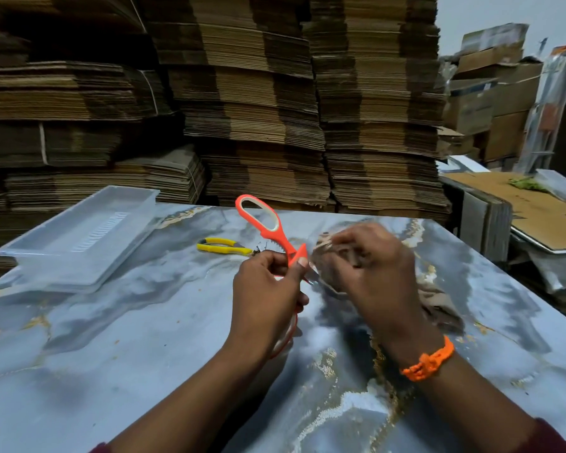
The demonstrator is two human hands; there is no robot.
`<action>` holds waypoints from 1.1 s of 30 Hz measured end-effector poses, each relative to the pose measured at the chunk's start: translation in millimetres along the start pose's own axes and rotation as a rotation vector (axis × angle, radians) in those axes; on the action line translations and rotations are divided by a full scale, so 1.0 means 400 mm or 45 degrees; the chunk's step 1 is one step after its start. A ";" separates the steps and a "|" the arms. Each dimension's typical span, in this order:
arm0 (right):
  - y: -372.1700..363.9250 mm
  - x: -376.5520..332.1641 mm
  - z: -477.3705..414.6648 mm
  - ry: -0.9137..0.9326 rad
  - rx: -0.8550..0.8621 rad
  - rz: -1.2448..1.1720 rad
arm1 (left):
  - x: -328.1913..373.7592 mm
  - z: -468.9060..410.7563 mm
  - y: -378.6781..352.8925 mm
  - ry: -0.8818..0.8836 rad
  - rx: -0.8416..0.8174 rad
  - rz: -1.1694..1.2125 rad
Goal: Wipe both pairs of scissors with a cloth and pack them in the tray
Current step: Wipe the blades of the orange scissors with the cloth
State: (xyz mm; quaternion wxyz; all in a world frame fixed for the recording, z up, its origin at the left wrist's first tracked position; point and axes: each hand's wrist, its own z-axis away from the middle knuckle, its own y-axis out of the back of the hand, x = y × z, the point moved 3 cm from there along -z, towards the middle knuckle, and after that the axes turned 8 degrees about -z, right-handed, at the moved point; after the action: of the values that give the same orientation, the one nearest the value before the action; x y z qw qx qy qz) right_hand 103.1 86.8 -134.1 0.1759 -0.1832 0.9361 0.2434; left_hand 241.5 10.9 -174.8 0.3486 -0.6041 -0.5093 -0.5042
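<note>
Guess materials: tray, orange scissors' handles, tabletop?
Tray: clear, slightly frosted plastic, probably thin moulded; the table shows through its walls. Orange scissors handles: glossy moulded plastic with a pale inner lining in the loop, possibly softer rubber. Table: grey-blue marble pattern with gold veins; it could be stone or a printed laminate, I can't tell which.

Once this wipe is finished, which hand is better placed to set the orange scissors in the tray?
Probably the left hand: it already holds the orange scissors, and the tray lies on its side. The right hand is busy with the cloth.
</note>
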 end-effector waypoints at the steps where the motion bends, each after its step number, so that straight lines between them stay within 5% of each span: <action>1: -0.024 -0.013 0.014 0.112 -0.047 -0.029 | -0.002 0.001 0.001 0.004 0.016 -0.001; 7: -0.057 -0.016 0.027 0.285 -0.168 -0.126 | -0.008 -0.007 0.021 -0.021 0.023 -0.019; 14: -0.023 0.015 -0.036 0.039 0.025 -0.158 | 0.008 0.006 0.009 -0.103 -0.016 -0.135; 21: -0.036 -0.006 0.009 0.215 -0.173 -0.190 | 0.005 0.014 0.016 -0.054 -0.016 -0.084; 25: -0.027 0.031 -0.041 0.101 0.025 -0.138 | 0.015 0.010 0.009 -0.092 -0.046 -0.129; 30: -0.031 -0.008 0.013 0.202 -0.155 -0.155 | 0.024 0.023 0.023 -0.146 -0.051 -0.251; 33: -0.035 0.030 -0.031 0.075 -0.025 -0.195 | 0.026 0.010 0.013 -0.147 -0.045 -0.270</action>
State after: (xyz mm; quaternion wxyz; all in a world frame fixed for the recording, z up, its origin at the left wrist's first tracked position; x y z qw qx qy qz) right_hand 95.5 65.7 -134.3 0.1648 -0.2630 0.9217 0.2329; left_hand 247.3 16.2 -165.3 0.2526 -0.5809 -0.5806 -0.5115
